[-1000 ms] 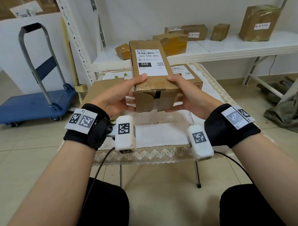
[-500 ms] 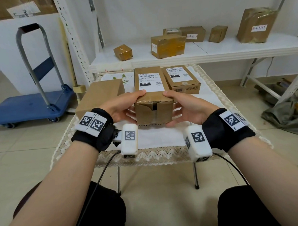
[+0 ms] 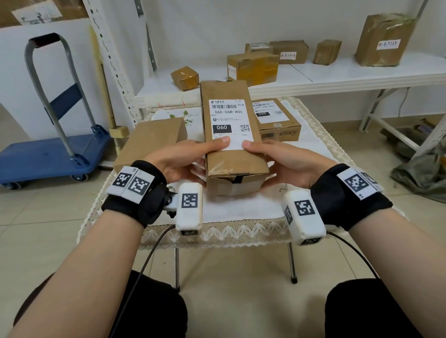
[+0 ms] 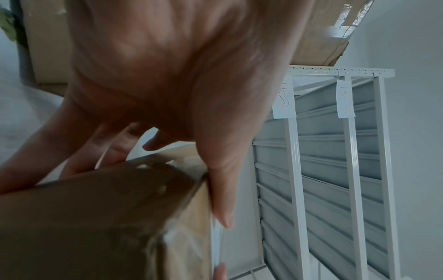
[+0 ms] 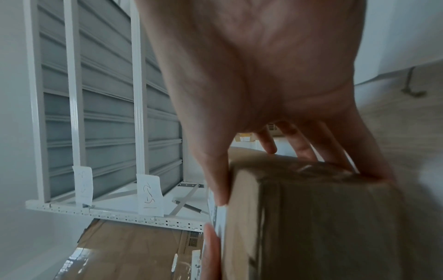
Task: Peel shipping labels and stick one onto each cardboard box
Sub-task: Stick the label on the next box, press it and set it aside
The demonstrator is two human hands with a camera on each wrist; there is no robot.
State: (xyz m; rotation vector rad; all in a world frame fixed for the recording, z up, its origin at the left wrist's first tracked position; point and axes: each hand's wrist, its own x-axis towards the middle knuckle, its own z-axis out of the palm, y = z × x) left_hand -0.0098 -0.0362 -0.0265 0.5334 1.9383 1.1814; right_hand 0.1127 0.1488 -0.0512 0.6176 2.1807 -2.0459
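A long brown cardboard box (image 3: 231, 158) with a white shipping label (image 3: 229, 119) on top is held above the small table (image 3: 243, 211). My left hand (image 3: 181, 160) grips its left side, thumb pressing the label's near edge. My right hand (image 3: 279, 160) grips the right side, thumb on the same edge. In the left wrist view the left thumb lies along the box (image 4: 120, 217) top edge. In the right wrist view the fingers wrap the box (image 5: 311, 217) side. A second labelled box (image 3: 278, 121) lies behind on the right. A plain unlabelled box (image 3: 150, 143) lies on the left.
The table has a white lace cloth (image 3: 324, 140). Behind it a white shelf (image 3: 314, 77) carries several taped parcels (image 3: 252, 68). A blue platform trolley (image 3: 39, 160) stands at the left. Grey cloth (image 3: 426, 171) lies on the floor at the right.
The box went down toward the table and now is raised and tilted toward me again. Both thumbs have slid forward from the box's near end onto the label's near edge.
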